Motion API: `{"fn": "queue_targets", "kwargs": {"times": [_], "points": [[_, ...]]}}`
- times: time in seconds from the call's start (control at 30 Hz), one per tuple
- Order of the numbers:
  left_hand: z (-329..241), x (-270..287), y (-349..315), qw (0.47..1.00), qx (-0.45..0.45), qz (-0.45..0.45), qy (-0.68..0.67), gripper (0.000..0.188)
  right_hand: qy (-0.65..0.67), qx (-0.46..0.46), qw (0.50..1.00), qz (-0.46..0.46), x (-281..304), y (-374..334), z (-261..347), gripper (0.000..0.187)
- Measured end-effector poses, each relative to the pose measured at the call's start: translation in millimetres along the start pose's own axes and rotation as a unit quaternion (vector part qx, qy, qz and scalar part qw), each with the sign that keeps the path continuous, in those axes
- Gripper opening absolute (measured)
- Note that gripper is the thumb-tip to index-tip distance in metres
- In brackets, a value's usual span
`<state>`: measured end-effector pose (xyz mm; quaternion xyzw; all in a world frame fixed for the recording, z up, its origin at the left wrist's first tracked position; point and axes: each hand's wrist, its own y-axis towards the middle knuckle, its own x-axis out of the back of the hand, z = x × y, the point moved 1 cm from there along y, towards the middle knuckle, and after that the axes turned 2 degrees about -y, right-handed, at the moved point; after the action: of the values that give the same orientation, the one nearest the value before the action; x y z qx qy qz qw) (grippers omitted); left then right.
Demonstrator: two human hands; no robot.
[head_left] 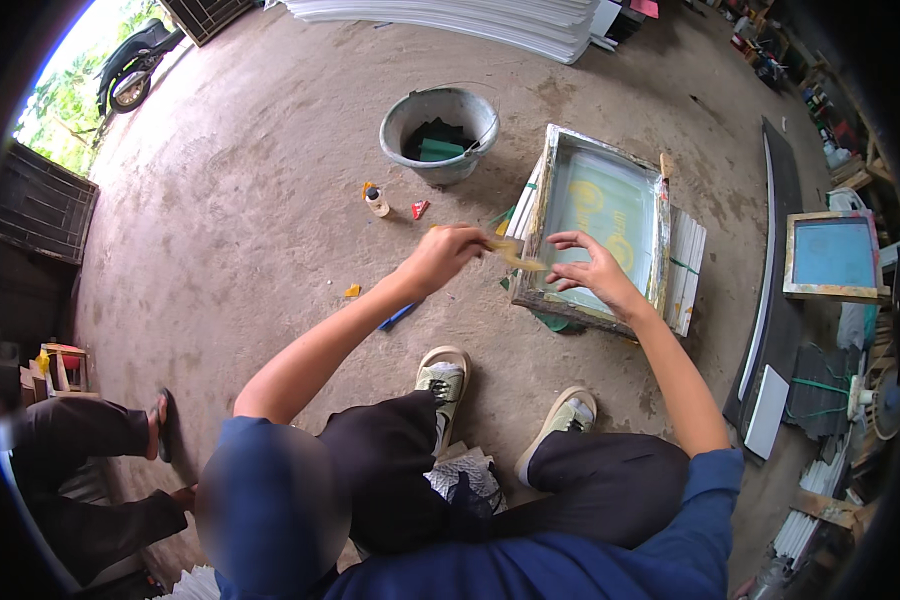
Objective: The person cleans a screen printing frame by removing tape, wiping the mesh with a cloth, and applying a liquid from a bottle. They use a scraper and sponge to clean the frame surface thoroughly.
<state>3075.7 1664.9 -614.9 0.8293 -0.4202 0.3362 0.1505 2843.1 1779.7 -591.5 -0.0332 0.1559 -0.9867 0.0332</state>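
Note:
My left hand (444,260) is closed on one end of a crumpled yellowish-brown strip (520,260) that looks like packing tape. The strip stretches right toward my right hand (592,276), which has its fingers apart and curved near the strip's free end. Below and behind my hands lies a screen-printing frame (660,240) with a worn, paint-stained wooden border. Its pale mesh carries yellow printed shapes. The frame rests on bundles of white strips (684,272) tied with green cord.
A grey bucket (392,128) with green and dark pieces inside stands ahead. Near it are a small bottle (377,205) and a red packet (419,210). A blue-mesh frame (832,252) leans at right. At left, another person's legs (80,440) show.

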Motion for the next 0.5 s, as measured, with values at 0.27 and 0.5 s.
{"fn": "queue_targets", "kwargs": {"times": [0.27,0.5], "points": [[102,-23,-47,0.957,0.041,-0.11,0.264,0.019,-0.344,-0.051,0.934,-0.076,55,-28,-50,0.029],[93,-63,-9,0.994,0.048,-0.089,-0.037,0.022,-0.41,-0.056,0.903,-0.117,58,-52,-74,0.028]]}}
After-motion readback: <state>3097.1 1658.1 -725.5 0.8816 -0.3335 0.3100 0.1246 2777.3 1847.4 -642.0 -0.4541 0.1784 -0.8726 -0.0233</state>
